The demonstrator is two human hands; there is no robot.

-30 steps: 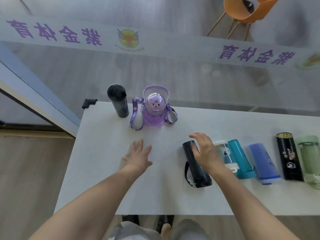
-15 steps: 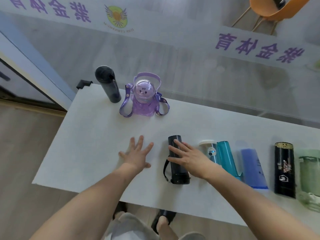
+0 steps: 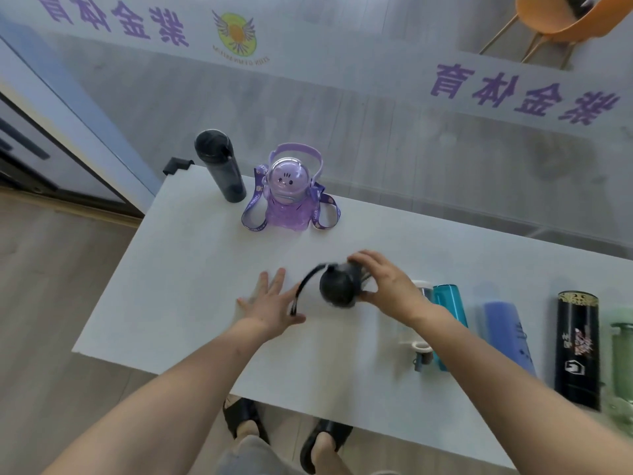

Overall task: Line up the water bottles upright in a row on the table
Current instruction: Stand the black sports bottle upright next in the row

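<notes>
One white table (image 3: 191, 269) fills the lower frame, its right end cut off by the picture edge. Behind it a glass wall with purple lettering; through the glass an orange chair (image 3: 561, 15), only partly in frame.

Five bottles lie on their sides at the right end, side by side. Largest visible: black bottle with gold print (image 3: 578, 347), fully seen. Pale green bottle (image 3: 621, 354) beside it, cropped by the edge, contents not readable. Blue bottle (image 3: 503, 330) and teal bottle (image 3: 448, 310) both partly covered by the right forearm. White-capped clear bottle (image 3: 423, 289) almost wholly hidden by wrist and arm; only the cap end and a loop near the table's front show.

Two bottles stand upright at the back left: dark tall bottle (image 3: 221, 166) nearest the corner, purple bottle (image 3: 291, 197) just beside it, domed lid, strap trailing on the table. Whether either holds liquid, cannot tell.

Black strap bottle (image 3: 337, 289) at mid-table, motion-blurred, seen end-on, its strap looping out to the left. Whether it touches the table, cannot tell.

Right hand (image 3: 387, 286) wraps that bottle, fingers curled over its far side, thumb on the near side. Left hand (image 3: 274, 303) flat on the table, fingers spread, just beside the strap.
</notes>
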